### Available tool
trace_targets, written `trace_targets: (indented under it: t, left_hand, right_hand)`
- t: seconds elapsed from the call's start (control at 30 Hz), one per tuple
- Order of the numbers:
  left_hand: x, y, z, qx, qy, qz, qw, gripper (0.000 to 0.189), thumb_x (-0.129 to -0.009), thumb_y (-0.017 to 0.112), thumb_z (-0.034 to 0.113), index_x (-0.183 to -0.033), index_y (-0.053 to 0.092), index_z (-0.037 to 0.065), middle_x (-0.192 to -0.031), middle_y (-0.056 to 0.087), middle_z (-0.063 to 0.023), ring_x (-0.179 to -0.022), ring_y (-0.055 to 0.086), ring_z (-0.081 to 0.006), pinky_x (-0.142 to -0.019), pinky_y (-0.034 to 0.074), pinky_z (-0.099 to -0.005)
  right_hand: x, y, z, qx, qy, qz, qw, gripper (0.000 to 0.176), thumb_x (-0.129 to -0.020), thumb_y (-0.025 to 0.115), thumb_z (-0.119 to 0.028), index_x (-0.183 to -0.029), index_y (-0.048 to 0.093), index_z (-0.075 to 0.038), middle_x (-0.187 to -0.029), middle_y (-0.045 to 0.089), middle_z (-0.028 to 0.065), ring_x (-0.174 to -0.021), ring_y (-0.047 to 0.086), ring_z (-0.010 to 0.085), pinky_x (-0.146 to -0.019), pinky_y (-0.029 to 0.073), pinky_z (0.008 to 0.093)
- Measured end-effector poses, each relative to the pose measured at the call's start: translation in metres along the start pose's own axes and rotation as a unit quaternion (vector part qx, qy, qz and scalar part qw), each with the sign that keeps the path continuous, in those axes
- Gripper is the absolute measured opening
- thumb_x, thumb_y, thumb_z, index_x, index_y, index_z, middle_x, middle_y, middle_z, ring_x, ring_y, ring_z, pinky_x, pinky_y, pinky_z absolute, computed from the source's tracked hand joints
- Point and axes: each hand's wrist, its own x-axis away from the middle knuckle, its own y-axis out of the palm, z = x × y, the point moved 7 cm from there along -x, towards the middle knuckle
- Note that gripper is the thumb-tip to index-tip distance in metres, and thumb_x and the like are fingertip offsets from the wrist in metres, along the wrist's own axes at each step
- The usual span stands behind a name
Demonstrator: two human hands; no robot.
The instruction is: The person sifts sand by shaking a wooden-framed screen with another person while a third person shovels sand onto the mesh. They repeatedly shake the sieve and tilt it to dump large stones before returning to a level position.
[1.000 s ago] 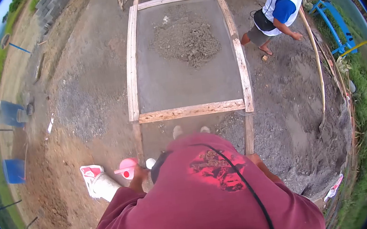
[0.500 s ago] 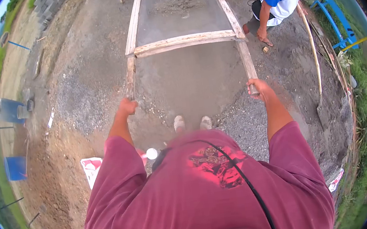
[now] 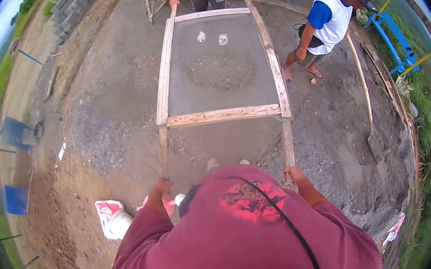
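Observation:
A rectangular wooden-framed sieve [image 3: 223,115] stretches out in front of me. Coarse gravel [image 3: 222,72] lies on its grey mesh, with two pale patches near the far end. My left hand [image 3: 163,187] is wrapped round the left wooden handle [image 3: 164,150], close to my body. On the other side, my right hand [image 3: 294,175] grips the end of the right handle [image 3: 288,143]. Another person's two hands [image 3: 174,0] hold the handles at the far end.
At the right stands a co-worker [image 3: 331,20] in a white and blue shirt, near a shovel [image 3: 359,73]. Blue containers [image 3: 16,199] and a white-and-red sack [image 3: 113,219] are on the left. Grey blocks [image 3: 72,13] are stacked far left, and gravel [image 3: 99,129] covers the ground.
The sieve and both my hands have come closer to my body. The person at the far end is now in view. The co-worker on the right has risen from a crouch.

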Motion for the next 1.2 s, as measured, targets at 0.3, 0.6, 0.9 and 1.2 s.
trace_targets:
  t: [0.3, 0.6, 0.9, 1.2]
  left_hand:
    - [-0.046, -0.216, 0.189, -0.058, 0.095, 0.131, 0.985, 0.039, -0.068, 0.07, 0.027, -0.087, 0.069, -0.007, -0.089, 0.067, -0.0294, -0.089, 0.068, -0.038, -0.077, 0.053, -0.0437]
    - [-0.003, 0.05, -0.068, -0.023, 0.072, 0.007, 0.997, 0.038, -0.074, 0.074, 0.017, -0.098, 0.058, -0.008, -0.092, 0.067, -0.0216, -0.088, 0.068, -0.0304, -0.074, 0.053, -0.0397]
    - [-0.022, -0.038, -0.012, 0.025, -0.005, -0.004, 1.0, 0.039, -0.07, 0.071, 0.019, -0.094, 0.065, -0.011, -0.099, 0.066, -0.0303, -0.099, 0.066, -0.0376, -0.082, 0.054, -0.0442]
    - [-0.087, -0.297, 0.168, -0.014, 0.088, 0.1, 0.991, 0.034, -0.069, 0.068, 0.021, -0.087, 0.068, -0.008, -0.084, 0.069, -0.0255, -0.083, 0.07, -0.0373, -0.071, 0.053, -0.0439]
  right_hand:
    - [0.044, 0.031, -0.299, 0.065, -0.058, 0.023, 0.996, 0.023, -0.074, 0.065, -0.023, -0.093, 0.058, -0.011, -0.075, 0.061, 0.0015, -0.064, 0.061, 0.0158, -0.066, 0.05, 0.0375]
    - [0.044, 0.006, 0.045, -0.029, -0.031, 0.034, 0.999, 0.022, -0.068, 0.067, -0.011, -0.084, 0.064, 0.004, -0.07, 0.063, 0.0144, -0.058, 0.064, 0.0243, -0.053, 0.051, 0.0362]
    - [0.021, 0.054, -0.009, 0.022, -0.012, -0.004, 1.0, 0.014, -0.073, 0.067, -0.018, -0.077, 0.064, -0.005, -0.065, 0.061, 0.0093, -0.058, 0.062, 0.0217, -0.053, 0.05, 0.0367]
    - [0.057, 0.126, -0.325, 0.063, -0.057, 0.035, 0.996, 0.02, -0.077, 0.064, -0.023, -0.092, 0.057, -0.012, -0.074, 0.061, 0.0009, -0.063, 0.061, 0.016, -0.066, 0.05, 0.0375]
